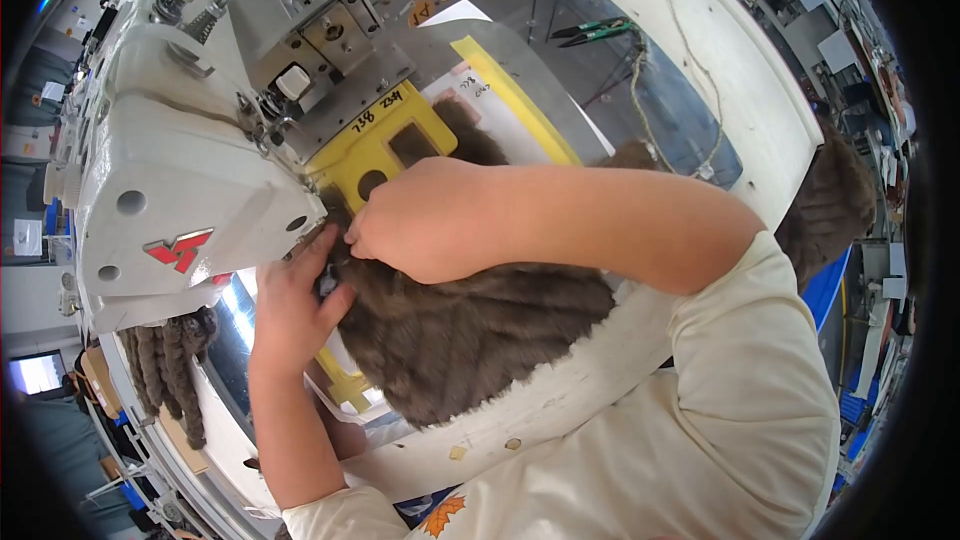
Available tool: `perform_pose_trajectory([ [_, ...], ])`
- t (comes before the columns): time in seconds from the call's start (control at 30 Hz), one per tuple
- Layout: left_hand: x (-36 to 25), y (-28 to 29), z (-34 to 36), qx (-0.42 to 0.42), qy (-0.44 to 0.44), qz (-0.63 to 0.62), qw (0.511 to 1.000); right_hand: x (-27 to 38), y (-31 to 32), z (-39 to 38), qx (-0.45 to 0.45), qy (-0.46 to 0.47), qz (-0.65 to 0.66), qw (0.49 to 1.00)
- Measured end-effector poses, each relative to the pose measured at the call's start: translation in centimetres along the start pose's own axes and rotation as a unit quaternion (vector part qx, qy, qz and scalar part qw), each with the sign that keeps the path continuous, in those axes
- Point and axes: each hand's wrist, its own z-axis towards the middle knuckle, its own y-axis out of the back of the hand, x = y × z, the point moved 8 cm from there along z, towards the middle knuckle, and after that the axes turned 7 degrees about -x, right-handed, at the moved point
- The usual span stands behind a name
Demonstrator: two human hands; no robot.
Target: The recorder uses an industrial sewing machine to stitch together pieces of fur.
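Note:
A brown fur piece (480,345) with ribbed pile lies across the white machine bed, below the head of a white sewing machine (150,190). My right hand (425,220) reaches in from the right, fingers curled and fingertips pinched at the fur's upper left edge. Close by, my left hand (300,300) is beside the machine head, thumb and forefinger apart at the fur's edge. Its other fingers are partly hidden. Just above my right hand lies a yellow template plate (345,155) with cut-out holes and handwriting. The machine head hides the needle area.
A white sheet with a yellow strip (515,100) lies beyond the plate. Green-and-black thread snips (595,32) rest farther back, near a cord (640,90). More fur (830,205) hangs at the right, and fur strips (170,365) hang at the left.

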Motion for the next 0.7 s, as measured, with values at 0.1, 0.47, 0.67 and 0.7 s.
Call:
perform_pose_trajectory([
  [0.1,-0.9,0.6,-0.3,-0.016,-0.068,0.017,0.997,0.6,0.0,-0.3,-0.003,0.008,0.005,1.0],
  [0.47,-0.9,-0.3,-0.2,0.014,-0.043,-0.04,0.998,1.0,0.7,-0.8,0.022,-0.001,-0.01,1.0],
  [0.67,-1.9,0.9,-0.6,0.028,-0.004,0.012,1.0,1.4,-0.1,-1.4,0.04,0.041,0.054,0.997],
  [0.7,-2.2,1.0,-0.6,0.036,0.01,0.027,0.999,1.3,-0.4,-2.0,0.043,0.05,0.05,0.997],
])
